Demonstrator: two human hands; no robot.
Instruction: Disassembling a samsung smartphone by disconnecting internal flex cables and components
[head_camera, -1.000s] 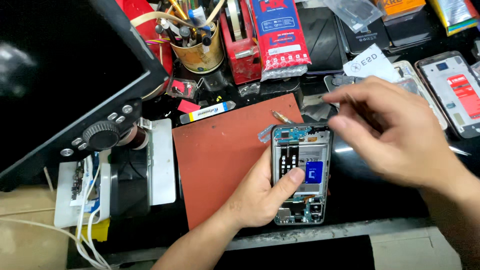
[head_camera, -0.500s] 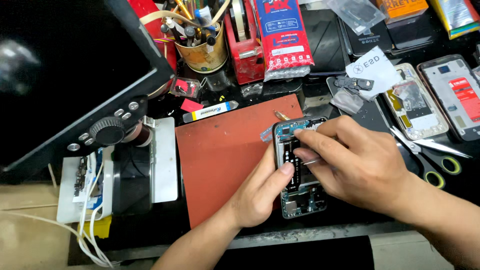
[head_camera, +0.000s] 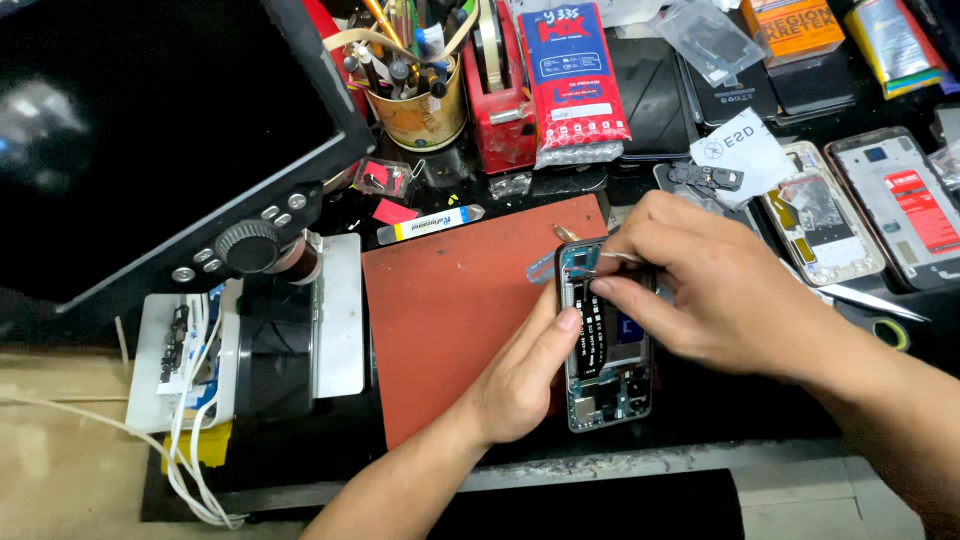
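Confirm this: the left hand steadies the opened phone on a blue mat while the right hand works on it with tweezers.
Wrong colour. The head view shows the mat is red-brown; the left hand steadies the opened phone there while the right hand works with tweezers.

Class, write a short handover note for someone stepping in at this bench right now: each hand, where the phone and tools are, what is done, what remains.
Left hand: steadies the opened phone at its left edge, thumb on the frame.
Right hand: pinches tweezers over the phone's upper half.
Phone: lies at the right edge of the red mat, back cover off, black flex cable exposed.
Done: phone opened.
Left: the work inside; not reassembled.
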